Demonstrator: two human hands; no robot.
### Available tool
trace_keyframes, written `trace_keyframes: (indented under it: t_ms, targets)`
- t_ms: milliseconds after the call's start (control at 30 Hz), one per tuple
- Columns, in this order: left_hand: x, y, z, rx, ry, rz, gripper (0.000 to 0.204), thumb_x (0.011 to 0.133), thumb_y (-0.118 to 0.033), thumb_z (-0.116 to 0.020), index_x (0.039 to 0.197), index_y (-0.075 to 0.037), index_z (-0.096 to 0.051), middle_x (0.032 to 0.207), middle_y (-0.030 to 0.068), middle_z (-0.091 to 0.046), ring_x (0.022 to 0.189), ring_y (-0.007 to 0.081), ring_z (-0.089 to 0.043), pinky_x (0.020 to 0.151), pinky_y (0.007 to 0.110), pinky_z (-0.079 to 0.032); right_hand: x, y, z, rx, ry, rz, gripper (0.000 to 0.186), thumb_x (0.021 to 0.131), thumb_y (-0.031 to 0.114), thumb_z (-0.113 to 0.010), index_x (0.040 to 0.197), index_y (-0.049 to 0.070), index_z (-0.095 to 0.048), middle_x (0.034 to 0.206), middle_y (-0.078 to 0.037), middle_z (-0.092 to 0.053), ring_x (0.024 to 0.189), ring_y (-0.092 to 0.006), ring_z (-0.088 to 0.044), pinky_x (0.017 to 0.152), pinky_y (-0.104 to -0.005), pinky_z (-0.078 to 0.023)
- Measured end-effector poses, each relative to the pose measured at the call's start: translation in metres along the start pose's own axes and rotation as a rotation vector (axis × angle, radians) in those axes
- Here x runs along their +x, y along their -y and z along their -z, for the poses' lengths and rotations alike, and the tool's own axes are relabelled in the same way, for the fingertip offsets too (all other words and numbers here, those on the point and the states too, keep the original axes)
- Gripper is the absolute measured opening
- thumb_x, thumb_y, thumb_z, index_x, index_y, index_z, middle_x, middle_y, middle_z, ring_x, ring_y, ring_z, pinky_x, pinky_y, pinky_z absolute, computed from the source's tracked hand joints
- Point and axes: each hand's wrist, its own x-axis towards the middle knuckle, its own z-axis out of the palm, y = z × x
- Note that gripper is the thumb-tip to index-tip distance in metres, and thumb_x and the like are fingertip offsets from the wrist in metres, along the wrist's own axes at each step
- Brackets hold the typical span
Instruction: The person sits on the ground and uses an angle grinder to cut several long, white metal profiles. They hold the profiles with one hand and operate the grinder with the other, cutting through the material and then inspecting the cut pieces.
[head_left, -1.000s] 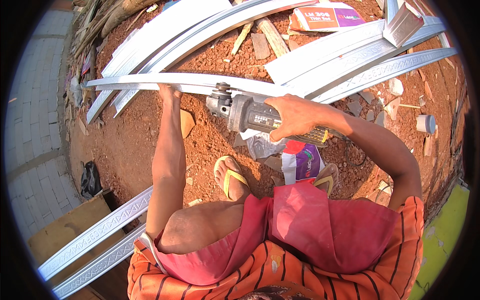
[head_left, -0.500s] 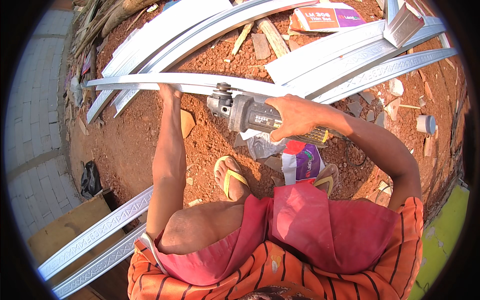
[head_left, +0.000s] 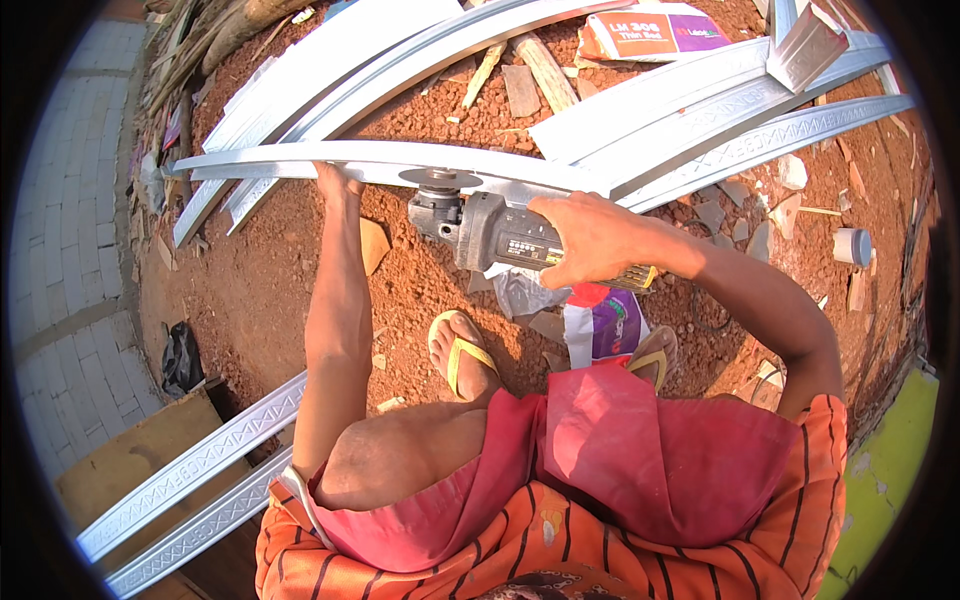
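The left hand grips a long white ribbed metal strip held above the red dirt ground. The right hand is wrapped around a grey angle grinder, disc at the strip's edge. The cut looks underway; it calls for steady pressure.

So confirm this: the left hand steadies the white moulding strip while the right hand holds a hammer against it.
Not quite. In the head view the right hand holds a grey angle grinder, not a hammer, with its disc at the white moulding strip. The left hand does steady that strip.
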Motion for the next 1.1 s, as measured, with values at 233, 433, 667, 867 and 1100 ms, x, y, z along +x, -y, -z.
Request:
trace_keyframes:
  t_ms: [233,433,667,867,1100]
  targets:
    - [-0.003,-0.003,-0.009,0.002,-0.056,0.019,0.055,0.095,-0.051,-0.056,0.127,-0.006,-0.048,0.114,0.0122,-0.059,0.101,0.0313,-0.060,0.083,0.046,-0.056,0.000,0.023,0.002,0.157,0.023,-0.163,0.073,0.065,0.027,-0.074,0.121,-0.015,-0.050,0.094,-0.029,-0.067,0.087,-0.0358,-0.068,0.079,-0.0412,-0.053]
    - [-0.007,-0.005,-0.011,0.026,-0.021,0.021,0.059,0.093,-0.053,-0.057,0.128,-0.006,-0.047,0.119,0.0132,-0.058,0.104,0.0322,-0.060,0.085,0.048,-0.055,0.004,0.007,-0.011,0.112,-0.086,-0.042,0.075,0.065,0.027,-0.073,0.122,-0.015,-0.049,0.091,-0.028,-0.067,0.085,-0.0344,-0.069,0.078,-0.0410,-0.054]
    - [-0.023,-0.008,-0.031,-0.059,-0.055,0.080,0.064,0.096,-0.048,-0.054,0.139,-0.004,-0.038,0.134,0.0155,-0.053,0.118,0.0359,-0.056,0.097,0.054,-0.051,0.001,0.006,-0.030,0.255,-0.174,-0.149,0.071,0.066,0.030,-0.076,0.118,-0.011,-0.052,0.095,-0.025,-0.067,0.088,-0.0325,-0.067,0.079,-0.0394,-0.052]
    - [-0.067,0.006,-0.076,-0.096,-0.150,0.077,0.051,0.103,-0.032,-0.044,0.139,0.002,-0.034,0.130,0.0184,-0.055,0.116,0.0372,-0.059,0.090,0.057,-0.057,0.009,0.015,-0.050,0.451,-0.352,-0.192,0.087,0.070,0.034,-0.072,0.131,-0.017,-0.039,0.099,-0.030,-0.064,0.095,-0.0380,-0.065,0.084,-0.0414,-0.051]
    - [-0.046,0.016,-0.068,0.021,-0.137,0.031,0.037,0.101,-0.011,-0.039,0.134,0.006,-0.039,0.124,0.0193,-0.057,0.113,0.0364,-0.060,0.094,0.054,-0.055,0.017,0.008,-0.049,0.509,-0.535,-0.203,0.083,0.070,0.037,-0.072,0.123,-0.018,-0.043,0.094,-0.028,-0.066,0.090,-0.0360,-0.067,0.082,-0.0408,-0.051]
